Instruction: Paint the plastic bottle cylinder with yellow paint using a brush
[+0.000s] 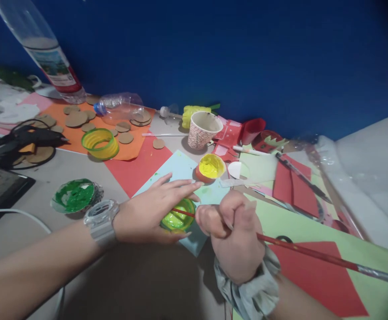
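My left hand (150, 206), with a grey watch (101, 218) at the wrist, is curved around a small round green container (191, 206), its thumb and fingers on opposite sides. Glossy yellow-green paint (175, 221) lies inside. In my right fist (235, 235) is a long red paintbrush (309, 253). Its thin red end reaches into the container, while the thicker, silvery end points off to the right. Under the container lies a light blue paper sheet (177, 166). Just beyond it sits a small cup of yellow paint (211, 166).
A foil-like dish of green paint (75, 195) stands left. Farther back are a yellow ring (100, 144), cardboard discs (77, 118), a patterned paper cup (202, 131) and a tall plastic bottle (52, 62). A glue gun (37, 138) with cable lies far left; red paper (320, 271) lies right.
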Demonstrator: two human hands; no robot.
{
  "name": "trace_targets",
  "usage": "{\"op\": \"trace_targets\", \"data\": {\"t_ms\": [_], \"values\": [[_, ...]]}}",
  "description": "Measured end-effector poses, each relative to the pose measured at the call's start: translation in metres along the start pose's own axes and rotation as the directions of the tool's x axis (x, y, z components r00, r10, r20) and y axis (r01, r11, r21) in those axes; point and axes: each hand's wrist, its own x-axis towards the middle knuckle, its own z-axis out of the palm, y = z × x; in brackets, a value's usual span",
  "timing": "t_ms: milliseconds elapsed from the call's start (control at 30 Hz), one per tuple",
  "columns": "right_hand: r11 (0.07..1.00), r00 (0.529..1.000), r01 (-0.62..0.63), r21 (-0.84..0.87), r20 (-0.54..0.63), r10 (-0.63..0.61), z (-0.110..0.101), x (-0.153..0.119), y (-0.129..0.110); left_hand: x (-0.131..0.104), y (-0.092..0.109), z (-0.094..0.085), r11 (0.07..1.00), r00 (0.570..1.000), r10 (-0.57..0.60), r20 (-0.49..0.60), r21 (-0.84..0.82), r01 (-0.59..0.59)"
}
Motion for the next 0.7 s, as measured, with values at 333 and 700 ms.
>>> {"op": "trace_targets", "data": {"t_ms": [333,700], "values": [[0.996,0.998,-0.064,0.057,-0.017,0.065,0.000,0.010,-0.008,-0.001,0.000,0.002,0.995,0.997,0.057,-0.054,0.089,-0.052],[0.997,0.997,0.073,-0.009,0.040,-0.072,0.008,0.016,-0.031,-0.003,-0.003,0.007,0.986,0.982,0.164,-0.096,0.040,-0.161]]}}
